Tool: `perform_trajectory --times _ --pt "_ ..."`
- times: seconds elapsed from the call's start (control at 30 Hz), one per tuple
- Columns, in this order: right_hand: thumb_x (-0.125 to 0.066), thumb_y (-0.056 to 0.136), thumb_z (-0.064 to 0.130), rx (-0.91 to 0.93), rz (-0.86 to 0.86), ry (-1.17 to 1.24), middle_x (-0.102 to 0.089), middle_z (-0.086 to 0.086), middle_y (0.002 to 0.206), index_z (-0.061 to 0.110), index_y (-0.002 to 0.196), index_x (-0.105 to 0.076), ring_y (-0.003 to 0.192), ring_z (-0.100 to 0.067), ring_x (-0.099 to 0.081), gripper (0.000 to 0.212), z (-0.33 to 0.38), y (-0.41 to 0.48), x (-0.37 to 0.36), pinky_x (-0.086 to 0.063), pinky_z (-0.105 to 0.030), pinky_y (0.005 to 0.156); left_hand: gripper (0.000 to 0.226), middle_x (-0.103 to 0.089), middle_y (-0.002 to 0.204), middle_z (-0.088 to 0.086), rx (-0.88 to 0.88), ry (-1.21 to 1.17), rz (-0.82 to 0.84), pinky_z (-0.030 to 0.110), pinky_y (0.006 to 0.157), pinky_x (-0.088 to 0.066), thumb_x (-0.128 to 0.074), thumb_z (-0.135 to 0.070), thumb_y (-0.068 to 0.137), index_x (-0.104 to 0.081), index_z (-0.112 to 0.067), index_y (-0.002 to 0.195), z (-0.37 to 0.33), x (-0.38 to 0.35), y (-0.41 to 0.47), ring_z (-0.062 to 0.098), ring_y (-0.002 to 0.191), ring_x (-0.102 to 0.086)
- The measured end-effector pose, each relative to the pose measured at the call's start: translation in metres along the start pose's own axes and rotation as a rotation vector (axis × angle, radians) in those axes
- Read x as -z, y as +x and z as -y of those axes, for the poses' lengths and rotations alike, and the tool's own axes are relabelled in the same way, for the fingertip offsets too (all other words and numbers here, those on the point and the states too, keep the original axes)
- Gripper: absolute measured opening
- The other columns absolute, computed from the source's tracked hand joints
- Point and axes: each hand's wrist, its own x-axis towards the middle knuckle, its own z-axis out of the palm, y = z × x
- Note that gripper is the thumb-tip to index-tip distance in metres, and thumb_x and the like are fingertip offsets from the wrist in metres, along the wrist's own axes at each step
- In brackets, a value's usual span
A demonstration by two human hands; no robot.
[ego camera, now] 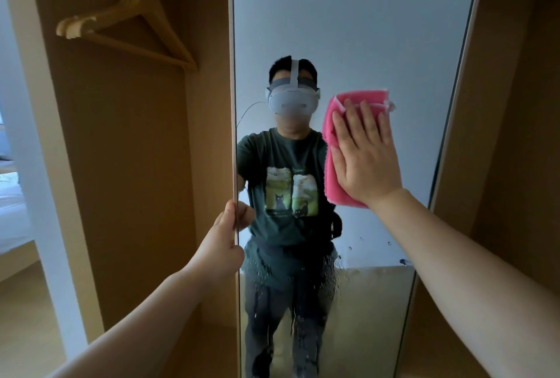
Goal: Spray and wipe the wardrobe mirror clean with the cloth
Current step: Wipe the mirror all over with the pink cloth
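Presses pink cloth point(331, 177) flat against wardrobe mirror point(348, 29), right of centre in the frame, beside the reflected headset. Holds right hand point(368, 153) open on the cloth, fingers straight, spread, pointing up. Grips the mirror's left edge with left hand point(222, 244), lower left of centre, fingers wrapped behind it. Shows spray droplets point(303, 280) and runs low on the glass, well below the cloth. Faces open wardrobe point(121, 165); wooden hangers point(130, 26) on rail, upper left.
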Motion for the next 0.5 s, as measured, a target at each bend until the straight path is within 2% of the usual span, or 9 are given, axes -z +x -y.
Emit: perform_trajectory --times 0.07,0.17,0.23,0.37,0.5 --pt "-0.023 0.105 0.038 -0.008 0.017 0.000 -0.023 -0.017 0.159 0.008 0.154 -0.019 0.147 -0.038 -0.017 0.058 0.002 -0.013 -0.001 -0.008 -0.054 0.120 0.077 -0.051 0.116 -0.024 0.000 0.005 -0.004 0.016 0.093 -0.036 -0.040 0.008 0.069 -0.036 -0.043 0.125 0.002 -0.001 0.000 -0.015 0.114 -0.042" --pt "-0.023 0.104 0.039 -0.016 0.042 0.013 -0.023 -0.018 0.159 0.008 0.154 -0.019 0.147 -0.039 -0.016 0.059 0.005 -0.039 -0.007 -0.008 -0.055 0.120 0.073 -0.053 0.110 -0.024 -0.019 0.014 -0.012 0.020 0.090 -0.041 -0.040 0.007 0.064 -0.038 -0.050 0.108 0.003 -0.001 0.002 -0.008 0.111 -0.046" --pt "-0.024 0.104 0.039 -0.017 0.046 0.026 -0.019 -0.017 0.160 0.008 0.155 -0.018 0.148 -0.038 -0.011 0.060 0.009 -0.061 -0.012 -0.006 -0.055 0.120 0.073 -0.055 0.109 -0.023 -0.033 0.005 -0.016 0.021 0.087 -0.040 -0.040 0.006 0.062 -0.042 -0.048 0.109 0.004 -0.001 0.003 -0.003 0.112 -0.048" --pt "-0.022 0.104 0.041 -0.009 0.107 0.037 -0.009 -0.016 0.162 0.008 0.155 -0.014 0.149 -0.039 -0.009 0.062 0.016 -0.111 -0.021 -0.005 -0.054 0.120 0.076 -0.054 0.109 -0.023 -0.048 0.018 -0.019 0.020 0.086 -0.038 -0.040 0.008 0.060 -0.042 -0.051 0.108 0.004 -0.002 0.004 -0.003 0.112 -0.048" --pt "-0.021 0.104 0.042 -0.001 0.165 0.020 -0.010 -0.016 0.162 0.009 0.155 -0.015 0.148 -0.040 -0.011 0.062 0.019 -0.152 -0.027 -0.006 -0.055 0.120 0.083 -0.053 0.108 -0.030 -0.049 0.040 -0.037 0.020 0.084 -0.042 -0.041 0.007 0.061 -0.038 -0.062 0.108 0.001 -0.001 0.002 -0.009 0.109 -0.048"
